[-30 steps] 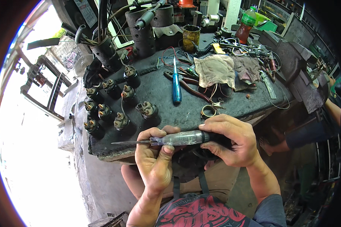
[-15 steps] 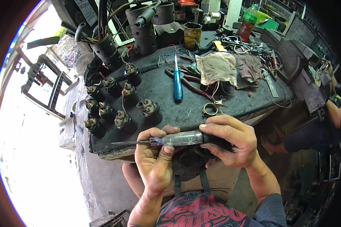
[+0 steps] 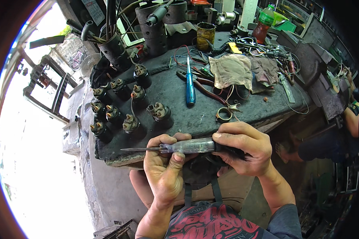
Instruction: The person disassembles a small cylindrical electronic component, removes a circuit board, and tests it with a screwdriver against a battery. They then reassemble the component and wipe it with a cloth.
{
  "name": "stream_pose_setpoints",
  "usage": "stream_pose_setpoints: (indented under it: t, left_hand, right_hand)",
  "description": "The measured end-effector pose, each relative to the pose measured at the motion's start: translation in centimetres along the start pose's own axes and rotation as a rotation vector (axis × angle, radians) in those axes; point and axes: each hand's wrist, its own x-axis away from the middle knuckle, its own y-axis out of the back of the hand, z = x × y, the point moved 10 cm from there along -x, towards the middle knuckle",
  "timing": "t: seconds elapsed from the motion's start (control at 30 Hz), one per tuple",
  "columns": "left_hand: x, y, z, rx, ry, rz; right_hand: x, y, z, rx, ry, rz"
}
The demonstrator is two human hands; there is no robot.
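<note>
Level above the bench's near edge is a test light (image 3: 189, 146), with a clear plastic handle and a thin pointed metal probe aimed left. My left hand (image 3: 163, 163) is closed around the front of its handle, thumb on the near side and fingers behind. Fingers and thumb of my right hand (image 3: 245, 147) pinch the dark rear end, which they partly hide. Several black cylindrical starter solenoids with copper terminals stand at the bench's left; the nearest solenoid (image 3: 159, 112) is just beyond my left hand. A metal ring clamp (image 3: 223, 115) lies beyond my right hand.
On the dark bench (image 3: 147, 145) lie a blue screwdriver (image 3: 190, 89), red-handled pliers (image 3: 207, 92) and a rag (image 3: 230, 71). Further back are a yellow can (image 3: 206, 36), a bottle of red liquid (image 3: 263, 26) and piled tools. Another person's arm (image 3: 351, 121) shows at the right.
The bench and its things sit slightly further right in the picture. My right fingertips have shifted a little at the handle's rear end; both hands keep hold of the test light.
</note>
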Motion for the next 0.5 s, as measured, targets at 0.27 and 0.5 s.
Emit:
stream_pose_setpoints:
  t: [0.27,0.5]
  left_hand:
    - [0.02,0.07,-0.27,0.003,-0.009,0.02]
    - [0.06,0.06,-0.36,0.003,-0.031,0.053]
  right_hand:
    - [0.09,-0.1,-0.06,-0.009,-0.004,-0.006]
    - [-0.04,-0.3,-0.27,0.001,-0.052,0.053]
